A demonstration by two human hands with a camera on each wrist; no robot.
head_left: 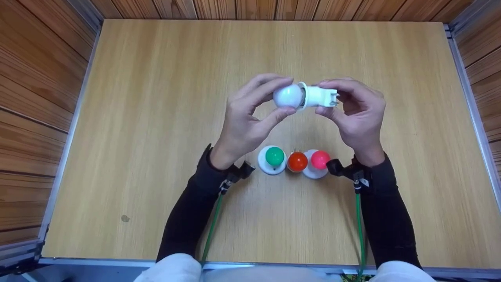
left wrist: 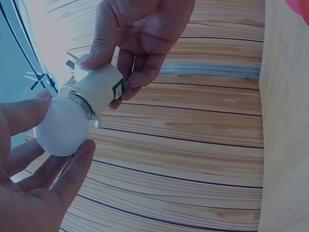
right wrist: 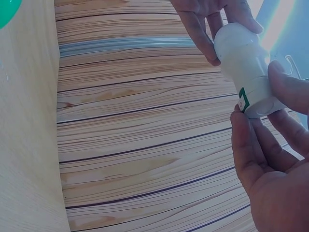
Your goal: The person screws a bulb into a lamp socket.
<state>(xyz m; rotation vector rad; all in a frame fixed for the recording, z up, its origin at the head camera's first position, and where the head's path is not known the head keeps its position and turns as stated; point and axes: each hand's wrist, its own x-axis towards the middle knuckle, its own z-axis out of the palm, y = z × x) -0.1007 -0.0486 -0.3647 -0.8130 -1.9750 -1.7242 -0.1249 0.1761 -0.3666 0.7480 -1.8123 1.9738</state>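
Observation:
Raised over the table, a white light bulb (head_left: 287,96) meets the mouth of a white plug-in lamp socket (head_left: 318,96). My left hand (head_left: 250,113) pinches the bulb's round glass between thumb and fingers. The socket's body is gripped by my right hand (head_left: 358,109), close to its plug pins. In the left wrist view a strip of the bulb's metal base (left wrist: 83,104) shows at the socket's collar. A small green-edged label (right wrist: 244,100) marks the socket's side in the right wrist view.
Below the hands stand a green bulb (head_left: 274,156) on a white round base, an orange-red bulb (head_left: 297,161), and a pink bulb (head_left: 320,159) over another white base. Wood-plank walls (head_left: 235,9) border the wooden table (head_left: 156,117). Green cables (head_left: 359,231) run from both wrists.

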